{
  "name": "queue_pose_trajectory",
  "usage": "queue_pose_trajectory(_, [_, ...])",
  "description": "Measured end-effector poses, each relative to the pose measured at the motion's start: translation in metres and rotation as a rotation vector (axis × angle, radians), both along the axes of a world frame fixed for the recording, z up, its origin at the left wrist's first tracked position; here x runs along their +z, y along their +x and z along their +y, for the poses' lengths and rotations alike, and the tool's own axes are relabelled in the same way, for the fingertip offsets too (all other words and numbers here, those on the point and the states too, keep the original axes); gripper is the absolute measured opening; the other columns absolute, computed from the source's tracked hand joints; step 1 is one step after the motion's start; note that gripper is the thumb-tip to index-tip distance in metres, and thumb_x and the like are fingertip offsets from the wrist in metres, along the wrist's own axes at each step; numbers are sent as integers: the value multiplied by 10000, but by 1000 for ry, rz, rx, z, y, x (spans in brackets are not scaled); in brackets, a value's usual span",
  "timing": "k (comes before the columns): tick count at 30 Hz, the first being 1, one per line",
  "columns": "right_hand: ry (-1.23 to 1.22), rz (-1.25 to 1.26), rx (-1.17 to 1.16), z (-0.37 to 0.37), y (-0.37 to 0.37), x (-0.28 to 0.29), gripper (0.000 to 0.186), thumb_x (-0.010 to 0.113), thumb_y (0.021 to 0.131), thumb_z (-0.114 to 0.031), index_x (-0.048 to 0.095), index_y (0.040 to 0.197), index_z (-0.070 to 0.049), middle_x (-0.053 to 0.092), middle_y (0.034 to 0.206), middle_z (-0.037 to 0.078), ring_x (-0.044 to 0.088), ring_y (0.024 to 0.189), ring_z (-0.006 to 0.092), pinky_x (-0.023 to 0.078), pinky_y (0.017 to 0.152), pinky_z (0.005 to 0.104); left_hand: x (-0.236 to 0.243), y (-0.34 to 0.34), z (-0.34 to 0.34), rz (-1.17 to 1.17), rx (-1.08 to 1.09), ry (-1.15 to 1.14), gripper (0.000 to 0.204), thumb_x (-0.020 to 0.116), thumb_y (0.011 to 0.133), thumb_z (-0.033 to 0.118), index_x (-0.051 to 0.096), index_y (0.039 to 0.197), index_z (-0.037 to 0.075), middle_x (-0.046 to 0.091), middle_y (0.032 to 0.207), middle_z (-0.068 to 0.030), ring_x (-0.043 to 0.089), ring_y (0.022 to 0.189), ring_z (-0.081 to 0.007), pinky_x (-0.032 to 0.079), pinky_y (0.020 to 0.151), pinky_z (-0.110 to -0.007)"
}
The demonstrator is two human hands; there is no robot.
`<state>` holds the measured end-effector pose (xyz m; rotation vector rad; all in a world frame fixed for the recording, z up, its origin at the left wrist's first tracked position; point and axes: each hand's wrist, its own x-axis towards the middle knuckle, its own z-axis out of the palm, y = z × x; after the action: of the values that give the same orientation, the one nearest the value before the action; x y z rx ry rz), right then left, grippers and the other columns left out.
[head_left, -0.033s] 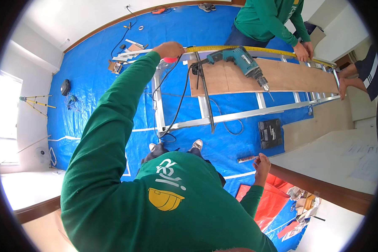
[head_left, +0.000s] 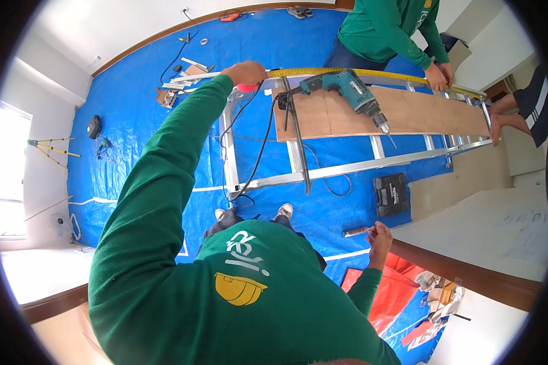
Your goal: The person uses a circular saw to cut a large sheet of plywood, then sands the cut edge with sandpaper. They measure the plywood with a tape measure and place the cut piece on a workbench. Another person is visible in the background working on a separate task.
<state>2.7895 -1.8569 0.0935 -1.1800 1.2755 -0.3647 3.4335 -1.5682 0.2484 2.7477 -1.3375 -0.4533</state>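
Note:
My left hand (head_left: pixel 248 73) is stretched out to the far left end of an aluminium ladder (head_left: pixel 332 173), closed on the end of a yellow tape measure (head_left: pixel 347 73). The tape runs along the ladder's far rail to a co-worker's hands (head_left: pixel 439 75). On the rungs lies a long plywood board (head_left: pixel 426 114), with a teal corded drill (head_left: pixel 356 91) over it, its bit pointing toward me. Low on the right, my right hand (head_left: pixel 380 238) pinches a short reddish stick-like thing (head_left: pixel 355 231) whose kind is unclear.
A dark tool case (head_left: pixel 391 194) rests on the blue tarp (head_left: pixel 323 225). The drill's black cable (head_left: pixel 260 152) loops over the ladder's left end. Another person's bare feet (head_left: pixel 496 126) are at its right end. A yellow tripod (head_left: pixel 52 148) stands by the window.
Almost nothing differs. My arms and the tape hold their places; the view has shifted very slightly.

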Motion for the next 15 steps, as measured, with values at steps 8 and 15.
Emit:
queue_pose_trajectory(8, [27, -52, 80, 0, 54, -3, 236, 657, 1036, -260, 693, 1196, -91, 679, 927, 20, 646, 773, 135, 558, 657, 310, 18, -17, -19, 63, 363, 60, 671, 504, 1011, 685, 724, 1349, 150, 727, 1310, -171, 657, 1263, -402, 503, 1060, -507])
queue_pose_trajectory(15, [22, -80, 191, 29, 86, -7, 227, 691, 1014, -268, 708, 1134, -76, 686, 894, 29, 654, 731, 128, 562, 628, 289, 32, -32, -25, 83, 419, 92, 675, 525, 979, 716, 765, 1295, 170, 735, 1306, -155, 680, 1244, -380, 519, 1043, -518])
